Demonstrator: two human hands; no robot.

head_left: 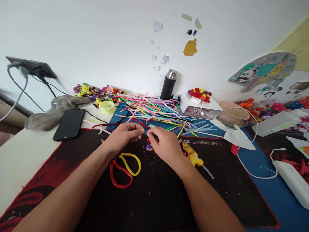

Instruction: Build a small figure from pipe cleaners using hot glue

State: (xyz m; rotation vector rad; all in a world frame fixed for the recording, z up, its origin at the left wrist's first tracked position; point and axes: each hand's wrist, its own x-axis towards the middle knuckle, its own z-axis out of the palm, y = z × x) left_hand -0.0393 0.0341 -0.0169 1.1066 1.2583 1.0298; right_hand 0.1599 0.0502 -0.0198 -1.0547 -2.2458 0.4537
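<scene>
My left hand (130, 133) and my right hand (164, 143) meet above the middle of the mat, each with thumb and forefinger pinched together. A small bit of blue shows between the fingertips, too small to make out. Behind my right hand, a small red and purple fuzzy piece (149, 146) lies partly hidden. Scissors (124, 170) with one red and one yellow handle rest beside my left wrist, their blades mostly covered by it. To the right of my right hand lies a yellow glue gun (193, 154) with a glue stick (208, 171) in its back end.
Many coloured pipe cleaners (149, 111) are heaped behind my hands. A phone (69, 125), a roll of tape (107, 107) and fuzzy figures (90, 90) are at left. A black thermos (168, 85), a white box (200, 108) and a power strip (292, 183) stand further right.
</scene>
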